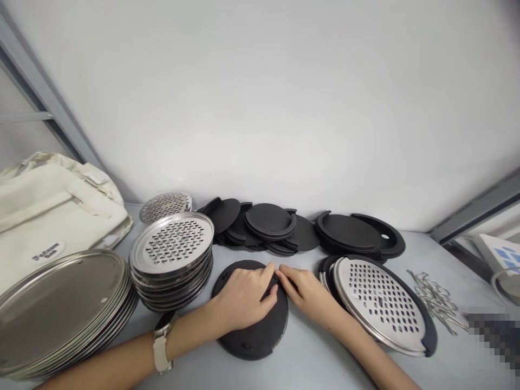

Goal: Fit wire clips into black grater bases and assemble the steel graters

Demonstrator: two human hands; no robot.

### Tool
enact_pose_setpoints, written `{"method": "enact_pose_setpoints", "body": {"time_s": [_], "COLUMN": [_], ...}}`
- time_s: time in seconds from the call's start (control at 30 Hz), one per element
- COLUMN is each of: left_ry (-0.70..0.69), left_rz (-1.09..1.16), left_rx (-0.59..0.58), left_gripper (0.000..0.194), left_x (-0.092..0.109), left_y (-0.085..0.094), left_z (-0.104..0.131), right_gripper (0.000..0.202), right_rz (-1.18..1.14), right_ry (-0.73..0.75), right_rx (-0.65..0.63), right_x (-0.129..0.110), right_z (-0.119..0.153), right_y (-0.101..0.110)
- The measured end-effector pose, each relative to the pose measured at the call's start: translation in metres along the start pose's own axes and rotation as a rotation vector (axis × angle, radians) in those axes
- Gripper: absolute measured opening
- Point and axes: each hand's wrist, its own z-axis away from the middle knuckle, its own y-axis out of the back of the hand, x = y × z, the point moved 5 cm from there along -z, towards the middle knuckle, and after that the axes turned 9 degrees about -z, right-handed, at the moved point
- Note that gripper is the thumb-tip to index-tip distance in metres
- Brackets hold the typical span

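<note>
On the grey table in front of me lies a round black disc (260,330) with small round studs on its face. My left hand (247,298) reaches over it, fingers curled, thumb and index finger closed at its upper right rim. Beside them, the bent fingers of my right hand (303,292) pinch the same rim. The fingertips hide what is between them. To the left rises a stack of round metal grater plates (174,244). Close to my right forearm are more grater plates (385,298), the top one partly edged by a black rim.
Oval metal plates (65,303) are stacked at the left, by a cream bag (52,211). Black discs and rims (270,219) lie heaped along the wall, with larger oval black rims (357,233) farther right. Small metal pieces (436,298) are piled at the right.
</note>
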Motion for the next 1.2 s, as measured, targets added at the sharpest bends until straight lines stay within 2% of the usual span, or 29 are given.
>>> {"method": "enact_pose_setpoints", "body": {"time_s": [0.4, 0.6, 1.2], "left_ry": [0.007, -0.001, -0.007], "left_rz": [-0.002, -0.002, 0.0], "left_rx": [0.007, 0.018, 0.02], "left_gripper": [0.014, 0.011, 0.011], "left_x": [0.0001, -0.0001, 0.0006], "left_y": [0.0003, 0.001, -0.0002], "left_z": [0.0015, 0.002, 0.0017], "right_gripper": [0.03, 0.022, 0.021], "right_rz": [-0.031, -0.049, 0.107], "right_ry": [-0.02, 0.0, 0.048], "right_rx": [0.021, 0.036, 0.015], "right_x": [-0.0017, -0.0035, -0.0072], "right_z": [0.0028, 0.0042, 0.0051], "right_y": [-0.0016, -0.0029, -0.001]}}
